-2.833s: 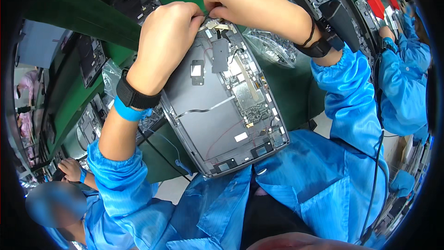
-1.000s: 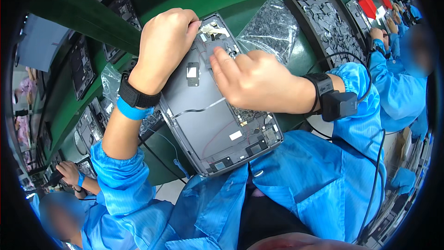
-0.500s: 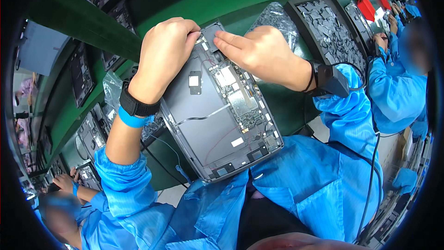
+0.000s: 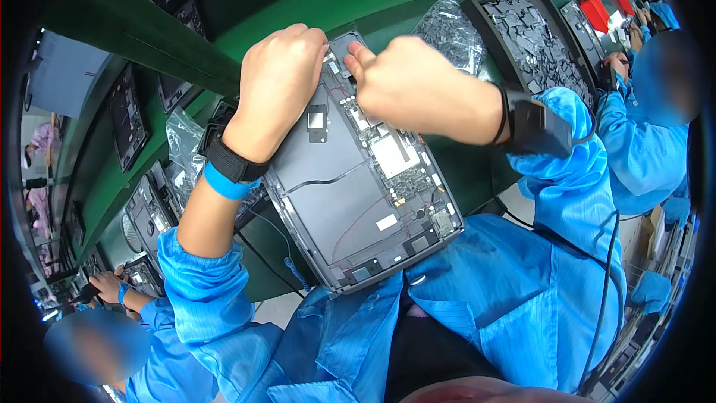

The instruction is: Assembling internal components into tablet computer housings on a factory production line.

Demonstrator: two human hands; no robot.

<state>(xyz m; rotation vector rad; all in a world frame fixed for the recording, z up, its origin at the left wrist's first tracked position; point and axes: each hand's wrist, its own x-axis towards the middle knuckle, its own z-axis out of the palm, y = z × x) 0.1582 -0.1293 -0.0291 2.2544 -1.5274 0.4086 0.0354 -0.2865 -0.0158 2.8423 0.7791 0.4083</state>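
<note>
An opened tablet-like housing (image 4: 335, 213) lies tilted in front of me, its near end against my jacket. Inside it, a circuit board (image 4: 406, 168) runs along the right side. A dark ribbon cable (image 4: 324, 182) crosses the middle, near a small black part with a white square (image 4: 317, 122). My left hand (image 4: 282, 78) is closed at the far left corner, its fingertips hidden. My right hand (image 4: 406, 86) bends over the far end, with two fingertips touching a dark part there. Its thumb is out of sight, and the hand covers some of the board.
A black tray (image 4: 533, 41) full of small dark parts stands at the back right, beside a clear bag of parts (image 4: 450, 30). A green post (image 4: 142, 30) slants in from the left. Co-workers sit on both sides, and a red bin (image 4: 594, 11) stands far right.
My right hand has turned and bent further over the housing, covering more of the board's far end. My left hand and the housing have shifted slightly right.
</note>
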